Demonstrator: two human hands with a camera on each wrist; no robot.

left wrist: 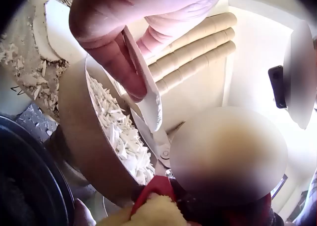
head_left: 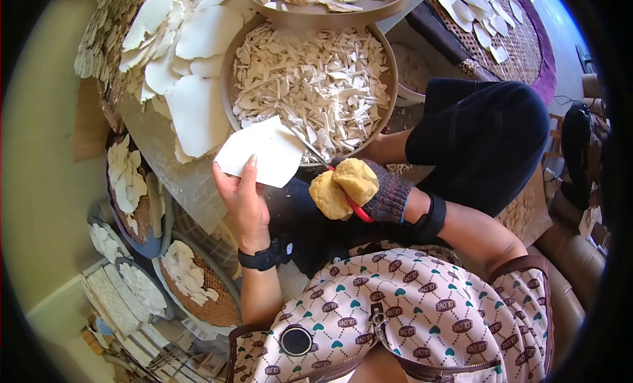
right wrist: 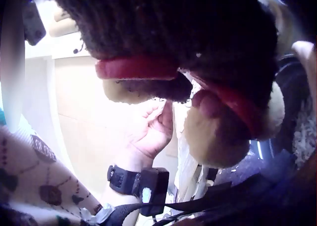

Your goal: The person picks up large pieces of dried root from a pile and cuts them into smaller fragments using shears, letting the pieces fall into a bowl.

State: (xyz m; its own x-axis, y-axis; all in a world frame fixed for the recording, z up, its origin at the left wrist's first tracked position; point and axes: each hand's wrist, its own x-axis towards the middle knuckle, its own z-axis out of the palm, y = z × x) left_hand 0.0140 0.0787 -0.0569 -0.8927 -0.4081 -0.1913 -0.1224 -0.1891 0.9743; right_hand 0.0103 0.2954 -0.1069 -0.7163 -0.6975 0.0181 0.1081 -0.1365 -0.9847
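My bare left hand (head_left: 245, 205) pinches a flat, stiff white piece (head_left: 260, 151) between thumb and fingers; the left wrist view shows its thin edge (left wrist: 151, 109). In a dark knitted glove, my right hand (head_left: 391, 190) grips scissors with red handles (head_left: 360, 211) wrapped in yellow foam (head_left: 357, 180). Their metal blades (head_left: 308, 146) point toward the white piece and overlap its right edge in the head view. Beyond both hands stands a round tub (head_left: 393, 86) full of cut white slivers (head_left: 310, 86). Foam and glove hide part of the scissors in the right wrist view.
Large white sheets (head_left: 198, 99) are stacked left of the tub. Another round container (head_left: 330, 15) with pale pieces overlaps the tub's far edge. Woven trays with white pieces stand at the left (head_left: 224, 297) and far right (head_left: 461, 37). A bent knee (head_left: 488, 119) is beside the tub.
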